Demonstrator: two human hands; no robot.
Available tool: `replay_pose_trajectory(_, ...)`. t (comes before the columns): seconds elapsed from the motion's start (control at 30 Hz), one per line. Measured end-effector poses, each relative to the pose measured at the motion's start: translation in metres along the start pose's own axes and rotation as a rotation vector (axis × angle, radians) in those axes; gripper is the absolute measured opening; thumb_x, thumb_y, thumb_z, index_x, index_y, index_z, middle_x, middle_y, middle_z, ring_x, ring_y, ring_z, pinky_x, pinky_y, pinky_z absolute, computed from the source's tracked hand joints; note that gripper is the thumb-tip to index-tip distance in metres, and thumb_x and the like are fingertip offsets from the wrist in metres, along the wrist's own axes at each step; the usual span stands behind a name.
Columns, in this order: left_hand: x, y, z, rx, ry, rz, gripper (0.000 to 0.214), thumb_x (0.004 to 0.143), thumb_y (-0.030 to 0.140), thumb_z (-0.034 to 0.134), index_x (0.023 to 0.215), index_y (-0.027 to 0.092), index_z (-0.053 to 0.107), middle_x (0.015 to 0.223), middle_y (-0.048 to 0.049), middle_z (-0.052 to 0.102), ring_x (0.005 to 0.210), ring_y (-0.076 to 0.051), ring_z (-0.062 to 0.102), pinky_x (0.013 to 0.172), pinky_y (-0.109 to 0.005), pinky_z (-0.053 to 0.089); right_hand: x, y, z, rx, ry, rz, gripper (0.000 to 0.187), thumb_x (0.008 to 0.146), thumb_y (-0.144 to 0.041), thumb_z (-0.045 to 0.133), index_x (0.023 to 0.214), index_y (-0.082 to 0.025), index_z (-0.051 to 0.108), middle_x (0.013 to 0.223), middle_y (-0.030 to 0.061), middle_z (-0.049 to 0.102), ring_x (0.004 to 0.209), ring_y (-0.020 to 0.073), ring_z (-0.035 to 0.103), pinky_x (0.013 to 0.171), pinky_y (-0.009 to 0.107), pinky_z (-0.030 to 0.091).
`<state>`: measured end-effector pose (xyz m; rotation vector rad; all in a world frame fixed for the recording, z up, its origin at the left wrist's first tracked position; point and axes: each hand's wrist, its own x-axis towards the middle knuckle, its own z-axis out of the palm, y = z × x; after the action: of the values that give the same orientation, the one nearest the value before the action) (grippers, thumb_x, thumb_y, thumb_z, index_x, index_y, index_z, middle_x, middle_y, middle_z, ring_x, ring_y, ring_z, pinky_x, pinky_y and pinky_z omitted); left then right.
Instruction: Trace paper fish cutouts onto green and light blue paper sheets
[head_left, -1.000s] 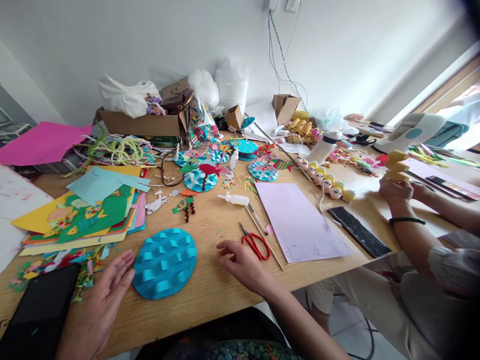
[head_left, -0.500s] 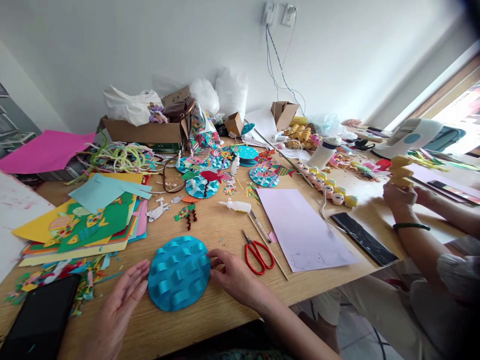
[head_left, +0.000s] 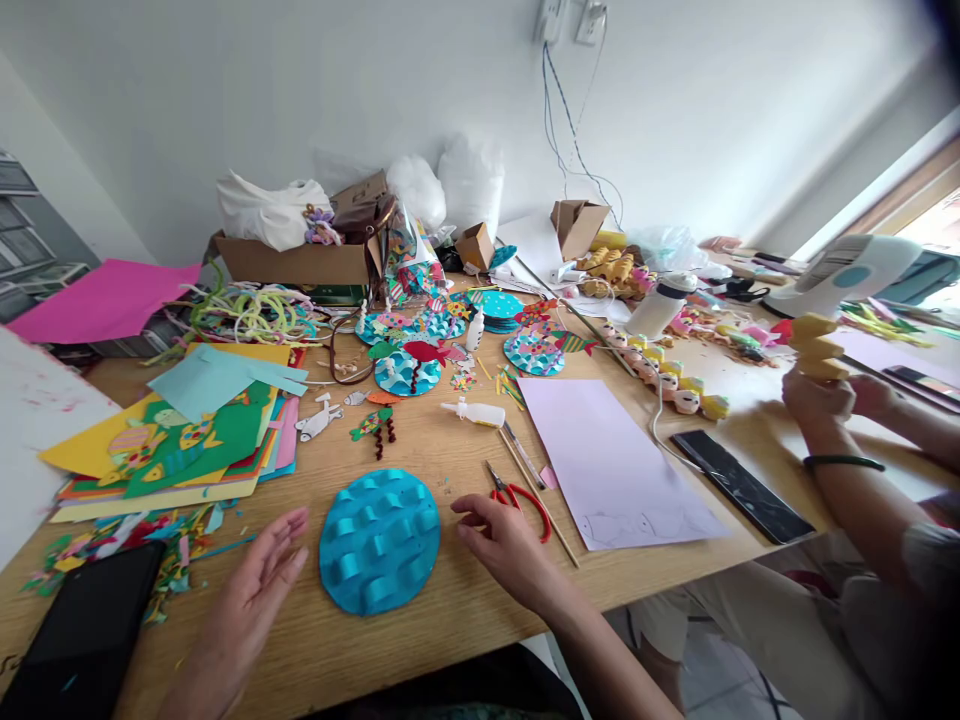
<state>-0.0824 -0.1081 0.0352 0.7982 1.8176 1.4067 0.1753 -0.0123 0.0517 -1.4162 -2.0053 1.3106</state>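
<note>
Blue woven disc [head_left: 380,540] is flanked on table [head_left: 450,620]: left hand [head_left: 255,590] held spread, empty; right hand [head_left: 506,540] loosely curled, empty, overlapping red scissors [head_left: 525,497].

Daylight pours in from the window [head_left: 922,215] on my right, blowing out that corner. The table [head_left: 450,450] is evenly bright, with soft shadows. Wide-angle bending curves the edges, and the right side blurs.
</note>
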Motion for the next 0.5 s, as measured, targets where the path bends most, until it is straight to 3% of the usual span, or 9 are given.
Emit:
replay_pose_trajectory(0.1, -0.014, 0.005, 0.005, -0.146, -0.04, -0.155, 0.062, 0.053, 0.054, 0.076, 0.105, 0.024, 0.062, 0.129, -0.0083, 0.057, 0.126, -0.031, 0.043, 0.105, -0.041, 0.036, 0.004, 0.003, 0.007, 0.143, -0.027, -0.012, 0.034, 0.077, -0.018, 0.05, 0.11, -0.013, 0.06, 0.1, 0.011, 0.067, 0.093, 0.0184, 0.064, 0.077, 0.028, 0.049)
replay_pose_trajectory(0.23, -0.017, -0.001, 0.005, -0.324, -0.027, -0.263, 0.064, 0.048, 0.049, 0.08, 0.105, 0.026, 0.062, 0.132, -0.0055, 0.054, 0.129, -0.032, 0.038, 0.108, -0.043, 0.031, 0.007, 0.004, 0.015, 0.244, -0.059, -0.007, 0.032, 0.075, -0.018, 0.053, 0.107, -0.019, 0.061, 0.095, 0.0054, 0.068, 0.089, 0.0174, 0.065, 0.074, 0.027, 0.05)
replay_pose_trajectory(0.4, -0.006, -0.029, -0.002, -0.377, -0.079, -0.209, 0.048, 0.057, 0.042, 0.077, 0.103, 0.03, 0.064, 0.129, -0.0018, 0.057, 0.129, -0.033, 0.039, 0.108, -0.047, 0.031, 0.007, -0.001, 0.019, 0.3, -0.035, -0.016, 0.029, 0.072, -0.016, 0.057, 0.1, -0.021, 0.065, 0.086, 0.0013, 0.068, 0.084, 0.0164, 0.064, 0.072, 0.027, 0.049)
replay_pose_trajectory(0.5, -0.001, -0.041, -0.006, -0.404, -0.091, -0.205, 0.042, 0.061, 0.042, 0.075, 0.1, 0.032, 0.065, 0.127, 0.0006, 0.059, 0.13, -0.031, 0.037, 0.109, -0.044, 0.028, 0.006, -0.004, 0.019, 0.397, -0.018, -0.01, 0.027, 0.071, -0.015, 0.055, 0.095, -0.02, 0.065, 0.086, 0.0012, 0.067, 0.083, 0.0154, 0.063, 0.072, 0.026, 0.049)
